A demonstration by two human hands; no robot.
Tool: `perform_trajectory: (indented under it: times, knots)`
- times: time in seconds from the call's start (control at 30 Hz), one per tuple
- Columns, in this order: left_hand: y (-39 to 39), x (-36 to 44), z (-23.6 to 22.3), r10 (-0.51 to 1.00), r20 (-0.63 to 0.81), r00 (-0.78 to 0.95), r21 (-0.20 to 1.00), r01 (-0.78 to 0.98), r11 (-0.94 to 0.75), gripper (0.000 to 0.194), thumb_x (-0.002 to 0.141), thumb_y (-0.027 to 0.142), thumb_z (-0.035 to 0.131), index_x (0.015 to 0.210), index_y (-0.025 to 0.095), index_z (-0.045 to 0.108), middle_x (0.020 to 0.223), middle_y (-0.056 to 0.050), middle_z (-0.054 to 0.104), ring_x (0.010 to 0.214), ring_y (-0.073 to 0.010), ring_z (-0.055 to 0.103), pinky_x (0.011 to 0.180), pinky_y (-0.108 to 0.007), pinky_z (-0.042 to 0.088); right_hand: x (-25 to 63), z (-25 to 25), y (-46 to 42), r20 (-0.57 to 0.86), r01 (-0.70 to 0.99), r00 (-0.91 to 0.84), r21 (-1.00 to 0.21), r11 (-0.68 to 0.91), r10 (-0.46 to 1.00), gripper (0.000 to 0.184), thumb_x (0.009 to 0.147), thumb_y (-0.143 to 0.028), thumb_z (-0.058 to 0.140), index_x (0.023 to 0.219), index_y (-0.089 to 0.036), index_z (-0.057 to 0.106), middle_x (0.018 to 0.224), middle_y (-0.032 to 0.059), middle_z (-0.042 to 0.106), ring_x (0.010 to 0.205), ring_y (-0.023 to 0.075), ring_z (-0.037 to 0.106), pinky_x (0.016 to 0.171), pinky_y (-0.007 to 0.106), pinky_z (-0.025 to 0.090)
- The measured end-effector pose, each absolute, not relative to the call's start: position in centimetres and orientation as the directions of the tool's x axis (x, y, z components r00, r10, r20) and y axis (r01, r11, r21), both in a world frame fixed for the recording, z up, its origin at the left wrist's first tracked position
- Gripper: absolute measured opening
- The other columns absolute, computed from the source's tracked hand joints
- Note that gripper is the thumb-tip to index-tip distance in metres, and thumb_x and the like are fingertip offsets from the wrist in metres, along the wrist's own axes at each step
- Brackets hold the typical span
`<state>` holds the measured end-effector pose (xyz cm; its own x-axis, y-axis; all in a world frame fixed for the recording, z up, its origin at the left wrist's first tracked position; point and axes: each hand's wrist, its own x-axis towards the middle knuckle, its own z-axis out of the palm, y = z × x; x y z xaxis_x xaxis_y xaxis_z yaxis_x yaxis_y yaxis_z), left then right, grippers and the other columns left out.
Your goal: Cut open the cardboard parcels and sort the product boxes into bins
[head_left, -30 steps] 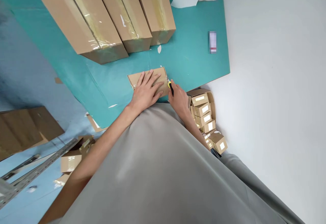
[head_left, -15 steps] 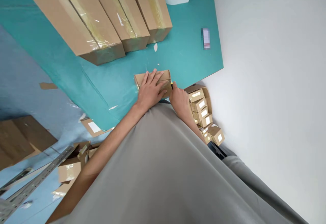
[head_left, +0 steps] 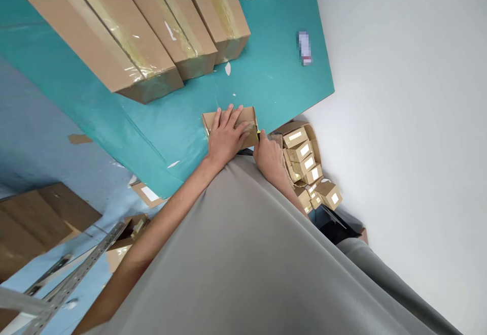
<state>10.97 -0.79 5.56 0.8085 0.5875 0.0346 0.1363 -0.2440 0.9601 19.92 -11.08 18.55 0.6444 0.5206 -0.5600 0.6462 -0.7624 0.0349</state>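
Observation:
A small cardboard box (head_left: 248, 115) with clear tape lies on the green-covered table, close against the grey shirt. My left hand (head_left: 225, 137) rests on top of it, fingers spread and the palm toward the near left corner. At the box's right edge, my right hand (head_left: 269, 158) is closed around a utility knife (head_left: 258, 135); only a bit of yellow and black shows above the fingers. The knife's tip meets the box's right side, though the blade itself is too small to make out.
Three long taped cartons (head_left: 152, 30) stand at the table's back left. A pixelated item (head_left: 304, 48) lies at the right, near the white wall (head_left: 399, 96). Below the table's right edge, an open carton (head_left: 314, 134) holds several small labelled boxes. A metal rack (head_left: 76, 279) stands at lower left.
The right hand and knife have moved slightly toward me along the box's right edge. The left hand stays on the box. The view has shifted a little.

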Motion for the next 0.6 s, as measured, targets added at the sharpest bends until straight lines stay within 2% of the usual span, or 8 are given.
perform_trajectory:
  times: [0.2, 0.37, 0.5, 0.6]
  knots:
    - [-0.8, 10.8, 5.7, 0.579, 0.052, 0.814, 0.94, 0.156, -0.304, 0.033, 0.108, 0.044, 0.066, 0.137, 0.035, 0.077, 0.182, -0.003, 0.05, 0.178, -0.0394, 0.028, 0.145, -0.076, -0.001, 19.2, 19.5, -11.4, -0.658, 0.617, 0.645, 0.147, -0.773, 0.389, 0.066, 0.112, -0.015, 0.036, 0.177, -0.004, 0.042, 0.122, 0.0312, 0.083, 0.114, 0.0411, 0.084, 0.095, 0.052, 0.064]
    - [-0.2, 9.9, 6.2, 0.573, 0.06, 0.817, 0.908, 0.194, -0.372, 0.032, 0.109, 0.048, 0.066, 0.137, 0.037, 0.077, 0.182, -0.001, 0.05, 0.178, -0.0397, 0.03, 0.145, -0.076, 0.002, 18.5, 22.0, -12.9, -0.683, 0.661, 0.586, 0.092, -0.745, 0.436, 0.06, 0.115, -0.019, 0.037, 0.173, -0.012, 0.051, 0.114, 0.0235, 0.087, 0.105, 0.0393, 0.085, 0.091, 0.047, 0.062]
    - [0.1, 6.9, 6.0, 0.615, 0.051, 0.787, 0.884, 0.252, -0.395, 0.035, 0.107, 0.055, 0.069, 0.138, 0.04, 0.077, 0.181, -0.001, 0.051, 0.177, -0.0396, 0.031, 0.145, -0.075, 0.005, 20.5, 20.9, -14.7, -0.537, 0.633, 0.644, -0.025, -0.773, 0.545, 0.056, 0.121, -0.034, 0.038, 0.173, -0.016, 0.05, 0.114, 0.0197, 0.086, 0.1, 0.0386, 0.084, 0.091, 0.045, 0.06]
    - [-0.1, 3.3, 4.9, 0.685, 0.076, 0.725, 0.845, 0.317, -0.43, 0.038, 0.107, 0.059, 0.068, 0.137, 0.039, 0.078, 0.182, -0.003, 0.05, 0.177, -0.0396, 0.031, 0.144, -0.074, 0.01, 24.5, 15.7, -14.7, -0.404, 0.632, 0.677, -0.108, -0.767, 0.615, 0.05, 0.122, -0.042, 0.037, 0.152, -0.013, 0.066, 0.115, 0.0221, 0.084, 0.102, 0.0374, 0.082, 0.094, 0.044, 0.059]
